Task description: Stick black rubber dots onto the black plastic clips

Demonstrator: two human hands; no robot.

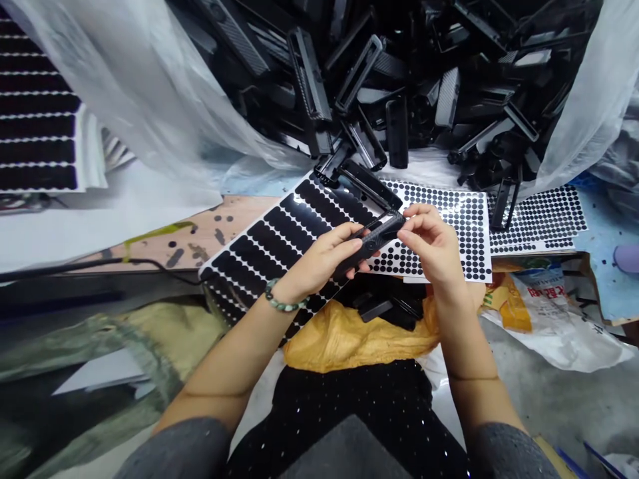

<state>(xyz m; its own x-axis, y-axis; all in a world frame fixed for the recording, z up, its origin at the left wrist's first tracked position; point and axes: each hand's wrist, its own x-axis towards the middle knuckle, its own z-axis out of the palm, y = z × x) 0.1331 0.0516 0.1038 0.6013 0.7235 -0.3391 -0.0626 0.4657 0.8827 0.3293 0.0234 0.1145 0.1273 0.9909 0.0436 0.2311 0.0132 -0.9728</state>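
The left hand (324,258) is closed around the lower end of a black plastic frame piece (372,241) with a carbon-fibre texture, and the right hand (433,245) pinches its upper end between thumb and fingertips (407,213). The piece is held tilted just above the sheets. A green beaded bracelet (284,297) circles the left wrist. Beneath the hands lie a sheet of black oblong stickers (287,229) and a sheet of round black stickers (452,229), with another dotted sheet (536,219) just right. Beyond them, a heap of similar black pieces (379,80) sits on clear plastic sheeting (584,100). More black pieces (384,307) rest on a yellow bag (349,339) below the hands, and a stained wooden board (214,229) shows left of the sheets.
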